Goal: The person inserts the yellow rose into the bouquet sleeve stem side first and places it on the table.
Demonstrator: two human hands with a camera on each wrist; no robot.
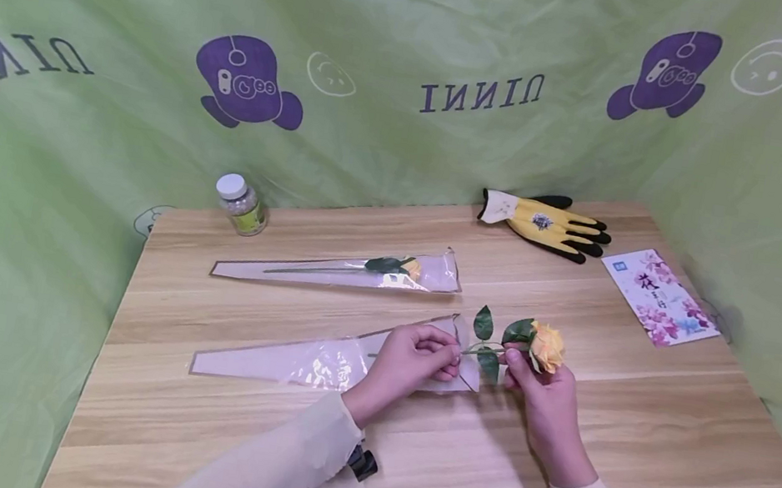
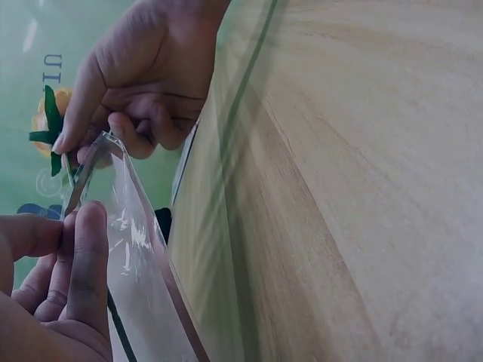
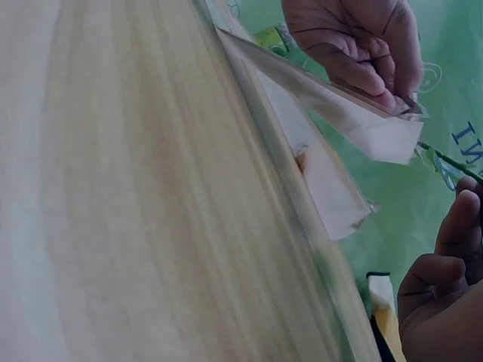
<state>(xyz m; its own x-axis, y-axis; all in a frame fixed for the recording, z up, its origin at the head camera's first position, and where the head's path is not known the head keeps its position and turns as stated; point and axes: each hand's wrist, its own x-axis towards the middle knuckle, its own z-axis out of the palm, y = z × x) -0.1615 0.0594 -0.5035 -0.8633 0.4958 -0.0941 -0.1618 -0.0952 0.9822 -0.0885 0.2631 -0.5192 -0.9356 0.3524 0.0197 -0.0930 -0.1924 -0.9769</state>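
My right hand (image 1: 548,402) pinches the stem of a yellow artificial rose (image 1: 546,348) just below its bloom. Green leaves (image 1: 484,323) stick out along the stem. The lower stem runs into a flat, tapered flower sleeve (image 1: 260,359), clear in front with a pale back and a brown edge. At the sleeve's wide mouth, my left hand (image 1: 416,355) pinches the rim between thumb and fingers. In the left wrist view, the green stem (image 2: 121,328) shows behind the clear film. The right wrist view has the sleeve's mouth end (image 3: 385,136) raised off the table.
Behind lies a second sleeve (image 1: 326,273) with a yellow rose (image 1: 413,269) inside. A white-capped bottle (image 1: 242,207) stands at the back left. A yellow and black glove (image 1: 548,227) and a floral-printed packet (image 1: 659,297) lie at the back right. Green cloth (image 1: 391,143) walls surround the wooden table.
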